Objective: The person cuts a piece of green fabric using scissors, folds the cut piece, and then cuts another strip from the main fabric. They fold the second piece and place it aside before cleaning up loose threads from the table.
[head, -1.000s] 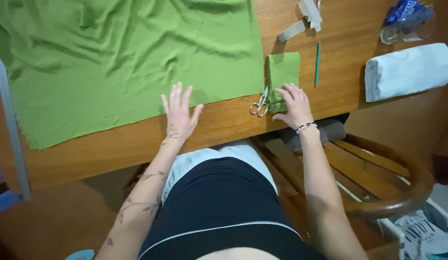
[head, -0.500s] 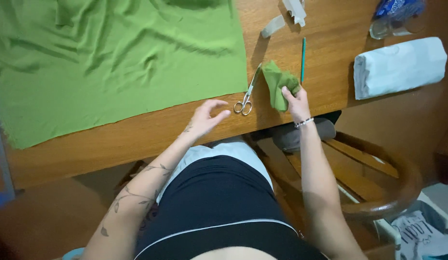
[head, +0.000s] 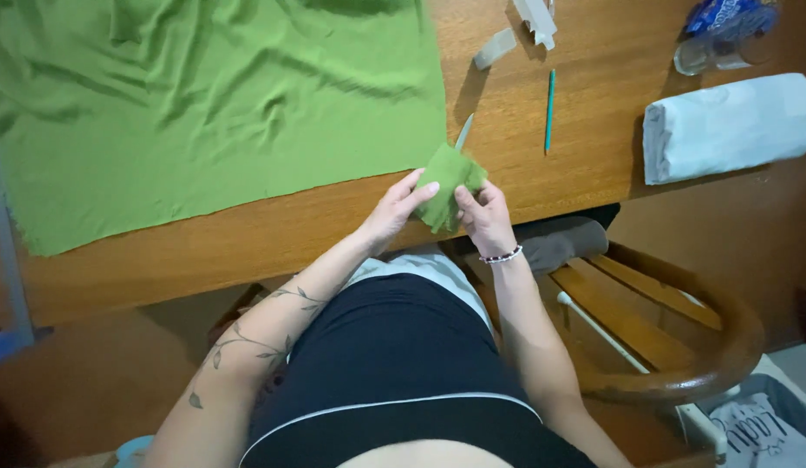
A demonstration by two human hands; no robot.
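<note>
Centre of frame, just below the table (head: 247, 260) edge: both hands hold a small green cloth piece (head: 450, 178) between them. Left hand (head: 394, 212) sits on the piece's left side, fingers curled round it w/ the index tip up on its front face, gripping. Right hand (head: 485, 217) is on the piece's right/lower side, thumb & fingers pinched on the cloth, also gripping. A beaded bracelet (head: 502, 256) rings the right wrist. The piece looks folded or bunched, held over the table's near edge.

A scissors blade (head: 464, 132) pokes up from behind the piece, pointing to upper right; handles hidden, so can't tell which hand has them or whether they lie on the wood.

Upper left of frame: big green fabric sheet (head: 212, 104) spread on the table, wrinkled, its right edge near the small piece but apart from it. Upper centre: a teal pencil (head: 549, 111) lies nearly upright in frame, right of the blade. Above it, a small pale block (head: 494, 48) & a white object (head: 537, 19) at the top edge. Right side: a rolled white cloth (head: 728, 126) on the table; above it a clear plastic bag w/ blue (head: 724, 35). Lower right: wooden chair (head: 680, 338) w/ curved armrest, beside the person's legs.
</note>
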